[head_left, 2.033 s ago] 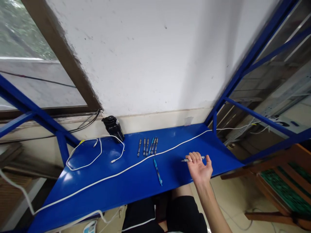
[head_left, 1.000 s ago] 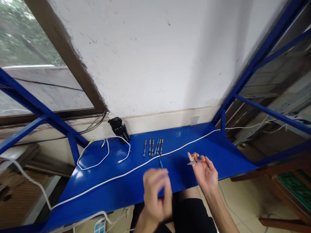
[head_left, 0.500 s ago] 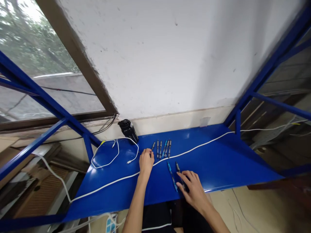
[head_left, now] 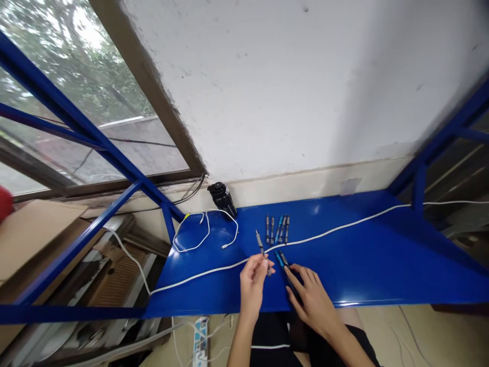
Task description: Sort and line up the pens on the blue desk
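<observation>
On the worktop (head_left: 382, 260), the left hand (head_left: 252, 285) grips a grey pen (head_left: 260, 240) across the white cable (head_left: 328, 232); nearside of the cable, the right hand (head_left: 311, 300), grip indeterminable, partly covers a blue pen (head_left: 278, 258) and second grey pen (head_left: 283, 258), five pens (head_left: 279, 228) lying beyond the cable.
</observation>
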